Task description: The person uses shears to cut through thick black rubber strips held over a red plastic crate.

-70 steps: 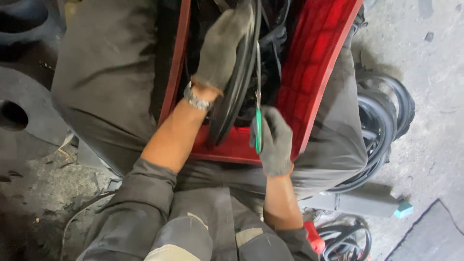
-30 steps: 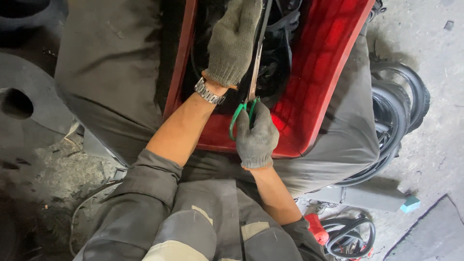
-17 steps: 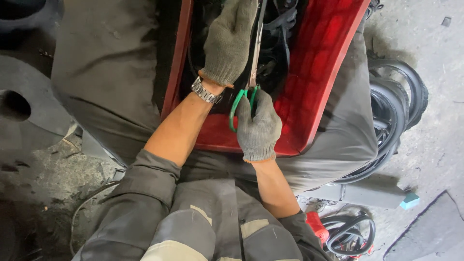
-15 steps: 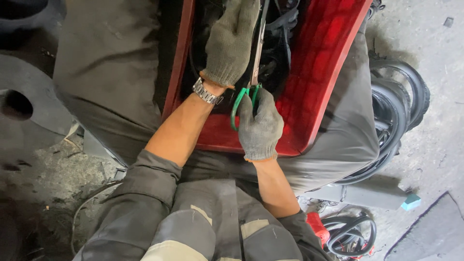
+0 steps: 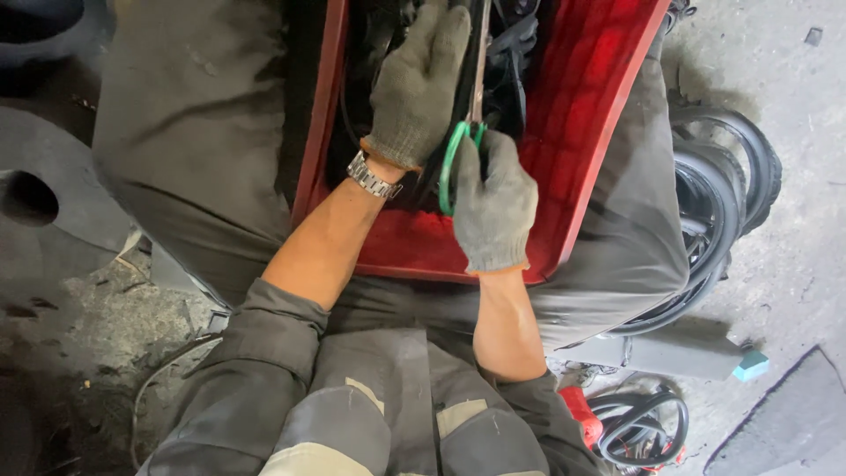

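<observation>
A red plastic crate [image 5: 608,97] rests on my lap, with black rubber strips [image 5: 511,53] piled inside. My left hand [image 5: 419,84], in a grey knit glove with a metal watch at the wrist, presses down on a black rubber strip in the crate. My right hand [image 5: 495,207], also gloved, grips green-handled scissors [image 5: 454,163]. The scissor blades point up into the rubber, just right of my left hand. The blade tips are partly hidden among the strips.
Black rubber rings and tyre pieces [image 5: 723,203] lie on the concrete floor to the right. A grey block with a teal end [image 5: 696,357] and a coil of black cable [image 5: 639,427] sit at the lower right. A large dark disc [image 5: 44,194] is at left.
My right hand picked up the scissors by their green loops and moved up and left, closer to my left hand. The left hand stays on the rubber.
</observation>
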